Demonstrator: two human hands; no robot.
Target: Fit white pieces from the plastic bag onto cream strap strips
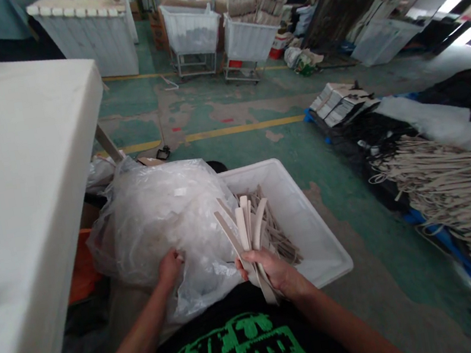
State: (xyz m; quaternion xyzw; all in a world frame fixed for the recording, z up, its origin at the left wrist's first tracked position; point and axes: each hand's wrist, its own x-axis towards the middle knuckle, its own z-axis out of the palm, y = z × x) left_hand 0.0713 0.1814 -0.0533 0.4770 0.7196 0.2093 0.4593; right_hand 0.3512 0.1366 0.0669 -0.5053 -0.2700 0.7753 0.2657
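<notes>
Several flat beige strips (243, 229) fan upward from my right hand (262, 268), whose fingers are wrapped round their lower part. My left hand (172, 268) is closed at the near side of a large clear plastic bag (147, 215) with pale contents; its fingertips press against the film, and they seem to pinch it. Right of the bag stands a white plastic bin (317, 235), partly covered by it. More beige strips (278, 229) lie in a loose heap inside the bin, behind my right hand.
A white table (20, 134) fills the left side. On the right, a long pile of beige strips (458, 187) lies on blue pallets beside black bundles. White carts (193, 30) stand across the green floor, and people are partly visible at the far back.
</notes>
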